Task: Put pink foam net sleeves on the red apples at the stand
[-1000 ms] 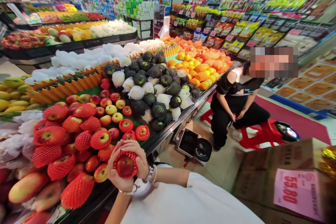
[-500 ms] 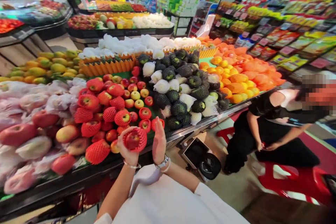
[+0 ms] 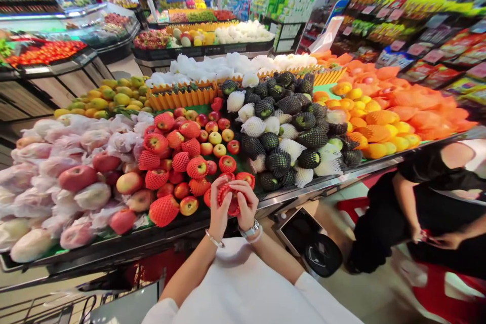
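Cupping a red-netted apple between left hand and right hand, curling both around it, probably for steadiness. Holding it by the front edge of the fruit stand, near netted apples.

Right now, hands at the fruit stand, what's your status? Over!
Left hand, right hand: both cupped around red-netted fruit. Fruit partly hidden by them. Netted apples crowd close beyond; seated person off to the right.

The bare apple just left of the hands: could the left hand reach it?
Likely, once free: nothing covers the bare apple near the left hand, but that hand is on a red-netted fruit.
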A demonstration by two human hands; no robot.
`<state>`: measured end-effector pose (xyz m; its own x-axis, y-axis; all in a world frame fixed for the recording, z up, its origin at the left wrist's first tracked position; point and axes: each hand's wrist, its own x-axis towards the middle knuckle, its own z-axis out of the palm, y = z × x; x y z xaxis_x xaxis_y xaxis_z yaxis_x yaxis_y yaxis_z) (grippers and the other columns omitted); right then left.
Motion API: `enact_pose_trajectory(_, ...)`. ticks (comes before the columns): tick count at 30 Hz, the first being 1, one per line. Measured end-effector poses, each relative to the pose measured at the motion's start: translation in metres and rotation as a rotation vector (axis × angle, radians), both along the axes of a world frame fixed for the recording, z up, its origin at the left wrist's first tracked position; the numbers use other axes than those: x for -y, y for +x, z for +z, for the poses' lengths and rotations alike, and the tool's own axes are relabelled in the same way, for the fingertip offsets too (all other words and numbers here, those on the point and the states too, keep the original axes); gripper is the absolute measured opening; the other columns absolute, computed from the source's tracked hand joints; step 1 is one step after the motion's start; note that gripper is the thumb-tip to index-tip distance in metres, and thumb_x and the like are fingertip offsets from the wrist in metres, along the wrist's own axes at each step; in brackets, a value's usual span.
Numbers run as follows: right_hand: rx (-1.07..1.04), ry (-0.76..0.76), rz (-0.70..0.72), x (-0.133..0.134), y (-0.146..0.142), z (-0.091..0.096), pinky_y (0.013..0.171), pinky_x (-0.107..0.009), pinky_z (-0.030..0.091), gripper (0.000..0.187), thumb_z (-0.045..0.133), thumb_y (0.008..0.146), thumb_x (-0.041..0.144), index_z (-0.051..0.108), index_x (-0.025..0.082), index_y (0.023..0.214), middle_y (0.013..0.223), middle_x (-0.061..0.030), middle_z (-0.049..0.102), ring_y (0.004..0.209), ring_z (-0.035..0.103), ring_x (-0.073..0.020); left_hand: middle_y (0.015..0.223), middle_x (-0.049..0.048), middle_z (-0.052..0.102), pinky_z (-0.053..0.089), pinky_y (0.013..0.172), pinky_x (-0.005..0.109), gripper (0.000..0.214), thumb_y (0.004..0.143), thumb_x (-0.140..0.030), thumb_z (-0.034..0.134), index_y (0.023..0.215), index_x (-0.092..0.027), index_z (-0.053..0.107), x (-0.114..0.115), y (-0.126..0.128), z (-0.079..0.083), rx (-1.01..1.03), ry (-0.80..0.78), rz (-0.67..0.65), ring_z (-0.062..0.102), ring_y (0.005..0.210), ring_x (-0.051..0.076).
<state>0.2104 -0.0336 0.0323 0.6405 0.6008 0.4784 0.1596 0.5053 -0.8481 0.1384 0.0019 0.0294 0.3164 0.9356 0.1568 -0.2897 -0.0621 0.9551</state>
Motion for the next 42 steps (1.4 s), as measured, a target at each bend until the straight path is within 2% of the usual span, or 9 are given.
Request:
enact_pose_trajectory(4,0.214,0.033,-0.012,0.001,0.010,-0.001,0.085,-0.042,0.049,0.027,0.050,0.089,0.020,0.072,0.028,0.101,0.100,-0.0059,0.068,0.094,0.062,-0.0226,0.124,0.0078,0.056,0.049,0.095,0.039,0.048,0.077,-0.035,0.072,0.118,-0.024,0.050,-0.001,-0.005,0.003,0.131,-0.370,-0.267,0.057,0.112,0.022)
enact_pose_trajectory(7,0.271,0.003,-0.014,0.002,0.014,-0.005,0.086,-0.044,0.049,0.027,0.050,0.089,0.021,0.072,0.028,0.102,0.100,-0.0061,0.069,0.096,0.062,-0.0237,0.127,0.0065,0.055,0.048,0.096,0.035,0.062,0.072,-0.028,0.076,0.126,-0.027,0.045,-0.002,-0.009,0.006,0.195,-0.453,-0.300,0.056,0.114,0.021)
enact_pose_trajectory(12,0.153,-0.101,0.081,0.001,0.013,-0.017,0.092,-0.044,0.047,0.026,0.048,0.091,0.026,0.070,0.026,0.105,0.106,-0.0063,0.068,0.101,0.061,-0.0238,0.124,0.0065,0.058,0.046,0.097,0.034,0.083,0.066,-0.023,0.081,0.136,-0.028,0.038,-0.008,-0.016,0.007,0.150,-0.436,-0.247,0.058,0.111,0.020)
enact_pose_trajectory(21,0.092,-0.045,0.105,-0.006,0.008,-0.020,0.106,-0.050,0.037,0.060,0.026,0.093,0.059,0.060,0.024,0.128,0.128,-0.0078,0.061,0.121,0.054,-0.0291,0.122,0.0071,0.061,0.048,0.098,0.038,0.045,0.072,-0.041,0.075,0.110,-0.022,0.061,-0.011,-0.013,-0.002,0.121,-0.467,-0.216,0.057,0.115,0.025)
enact_pose_trajectory(25,0.033,-0.039,0.051,-0.009,0.002,-0.020,0.103,-0.048,0.041,0.042,0.038,0.093,0.045,0.071,0.025,0.110,0.115,-0.0064,0.068,0.112,0.060,-0.0277,0.121,0.0057,0.061,0.045,0.101,0.037,0.046,0.070,-0.047,0.075,0.107,-0.022,0.062,-0.008,-0.011,-0.010,0.049,-0.408,-0.118,0.054,0.118,0.024)
enact_pose_trajectory(30,-0.173,-0.017,0.108,-0.017,0.006,-0.023,0.102,-0.046,0.042,0.037,0.038,0.095,0.033,0.073,0.025,0.100,0.107,-0.0038,0.071,0.107,0.063,-0.0246,0.120,0.0055,0.060,0.046,0.099,0.036,0.043,0.075,-0.047,0.071,0.109,-0.023,0.059,-0.011,-0.012,-0.013,0.040,-0.406,-0.140,0.056,0.114,0.022)
enact_pose_trajectory(33,-0.086,-0.042,0.213,-0.021,0.018,-0.026,0.111,-0.048,0.032,0.038,0.037,0.095,0.035,0.073,0.025,0.104,0.115,-0.0031,0.069,0.124,0.052,-0.0249,0.121,0.0060,0.058,0.047,0.097,0.034,0.042,0.078,-0.045,0.070,0.111,-0.023,0.057,-0.016,-0.016,-0.012,0.028,-0.390,-0.164,0.056,0.113,0.021)
enact_pose_trajectory(37,0.033,-0.018,0.056,-0.017,0.026,-0.027,0.115,-0.053,0.024,0.046,0.029,0.097,0.046,0.065,0.028,0.120,0.131,-0.0023,0.060,0.137,0.037,-0.0257,0.120,0.0056,0.057,0.045,0.097,0.033,0.039,0.083,-0.043,0.065,0.115,-0.023,0.055,-0.024,-0.021,-0.009,-0.105,-0.270,-0.146,0.056,0.109,0.020)
enact_pose_trajectory(42,0.351,0.017,0.059,-0.010,0.015,-0.020,0.108,-0.056,0.033,0.038,0.045,0.092,0.041,0.063,0.030,0.124,0.125,-0.0039,0.063,0.131,0.046,-0.0288,0.122,0.0063,0.055,0.038,0.104,0.034,0.040,0.085,-0.044,0.064,0.116,-0.022,0.053,-0.025,-0.017,-0.005,-0.212,-0.101,-0.100,0.052,0.116,0.020)
